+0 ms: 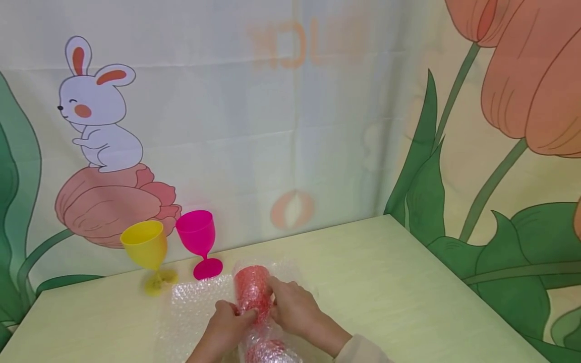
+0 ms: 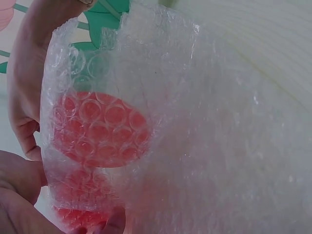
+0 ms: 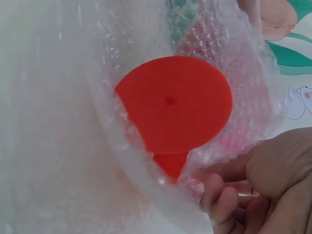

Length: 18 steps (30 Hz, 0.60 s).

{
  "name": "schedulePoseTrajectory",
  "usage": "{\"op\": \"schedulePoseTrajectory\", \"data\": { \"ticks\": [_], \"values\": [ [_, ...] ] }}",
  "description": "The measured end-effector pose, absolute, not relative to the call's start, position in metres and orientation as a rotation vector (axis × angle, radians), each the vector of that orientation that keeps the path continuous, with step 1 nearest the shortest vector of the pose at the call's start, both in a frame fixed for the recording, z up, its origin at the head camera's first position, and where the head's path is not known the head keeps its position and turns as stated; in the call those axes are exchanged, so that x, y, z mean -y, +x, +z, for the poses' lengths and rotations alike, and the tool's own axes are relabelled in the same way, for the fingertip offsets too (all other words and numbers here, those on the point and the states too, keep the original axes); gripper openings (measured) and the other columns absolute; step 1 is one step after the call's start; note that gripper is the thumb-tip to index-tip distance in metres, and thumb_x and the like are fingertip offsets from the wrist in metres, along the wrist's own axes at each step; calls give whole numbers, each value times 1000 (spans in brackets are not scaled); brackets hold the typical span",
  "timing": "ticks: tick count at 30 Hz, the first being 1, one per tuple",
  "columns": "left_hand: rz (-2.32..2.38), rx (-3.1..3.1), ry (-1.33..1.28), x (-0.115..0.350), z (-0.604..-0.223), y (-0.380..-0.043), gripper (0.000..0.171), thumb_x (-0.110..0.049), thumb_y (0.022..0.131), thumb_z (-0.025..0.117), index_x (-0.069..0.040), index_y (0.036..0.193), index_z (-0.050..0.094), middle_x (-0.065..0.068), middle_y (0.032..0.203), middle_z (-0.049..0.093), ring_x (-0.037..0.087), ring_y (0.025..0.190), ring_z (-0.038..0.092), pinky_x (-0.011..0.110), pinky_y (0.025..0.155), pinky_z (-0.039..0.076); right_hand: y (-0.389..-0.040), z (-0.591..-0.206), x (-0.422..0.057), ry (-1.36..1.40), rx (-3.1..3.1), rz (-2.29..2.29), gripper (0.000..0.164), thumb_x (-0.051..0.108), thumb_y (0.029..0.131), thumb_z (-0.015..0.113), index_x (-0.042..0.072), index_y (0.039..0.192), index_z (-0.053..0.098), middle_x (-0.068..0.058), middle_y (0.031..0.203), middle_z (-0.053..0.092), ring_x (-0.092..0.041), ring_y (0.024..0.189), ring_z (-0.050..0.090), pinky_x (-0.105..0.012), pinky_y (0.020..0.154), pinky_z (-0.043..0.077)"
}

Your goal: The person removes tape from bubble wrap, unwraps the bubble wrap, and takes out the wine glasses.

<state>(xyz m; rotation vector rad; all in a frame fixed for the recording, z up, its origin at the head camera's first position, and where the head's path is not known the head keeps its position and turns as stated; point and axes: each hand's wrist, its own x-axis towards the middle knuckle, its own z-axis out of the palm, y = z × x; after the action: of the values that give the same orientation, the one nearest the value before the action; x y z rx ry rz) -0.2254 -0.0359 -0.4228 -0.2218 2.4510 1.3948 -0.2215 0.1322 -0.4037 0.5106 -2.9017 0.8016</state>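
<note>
A red goblet (image 3: 178, 109) lies on its side in bubble wrap (image 1: 199, 297), its round foot toward me. In the right wrist view the foot and part of the stem show bare at the wrap's opening; in the left wrist view the red shows through the bubbles. My left hand (image 1: 227, 322) grips the wrapped goblet from the left, thumb over the wrap. On the other side, my right hand (image 1: 295, 307) pinches the wrap with thumb and fingers, close by the stem in its wrist view.
Behind the wrap, a yellow goblet (image 1: 147, 247) and a magenta goblet (image 1: 199, 237) stand upright on the pale table (image 1: 386, 282). A printed cloth backdrop (image 1: 227, 126) with a rabbit and tulips rises along the table's back and right edges.
</note>
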Motion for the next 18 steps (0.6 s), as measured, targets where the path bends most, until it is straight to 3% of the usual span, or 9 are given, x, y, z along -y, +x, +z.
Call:
{"op": "schedulePoseTrajectory", "data": {
  "ticks": [7,14,18],
  "values": [
    [1389,-2549,-131,37,-424,-226,74,-23,95,69,5,142,20,28,109,59,40,102,63,60,96,51,-222,-407,-129,498,2896,806,31,-4,83,77,14,104,63,0,80,67,-7,63,56,-22,51,47],
    [1346,-2574,-124,33,-422,-224,74,-22,94,65,9,143,19,37,121,55,50,116,58,66,102,46,-222,-411,-126,530,2865,725,30,5,84,82,17,103,62,4,77,65,-7,64,57,-22,55,47],
    [1342,-2575,-147,33,-422,-224,74,-24,94,67,10,142,23,36,128,49,49,119,55,65,103,45,-221,-411,-124,556,2847,695,30,5,84,82,17,103,62,4,77,67,-6,64,57,-22,54,47]
  ]
}}
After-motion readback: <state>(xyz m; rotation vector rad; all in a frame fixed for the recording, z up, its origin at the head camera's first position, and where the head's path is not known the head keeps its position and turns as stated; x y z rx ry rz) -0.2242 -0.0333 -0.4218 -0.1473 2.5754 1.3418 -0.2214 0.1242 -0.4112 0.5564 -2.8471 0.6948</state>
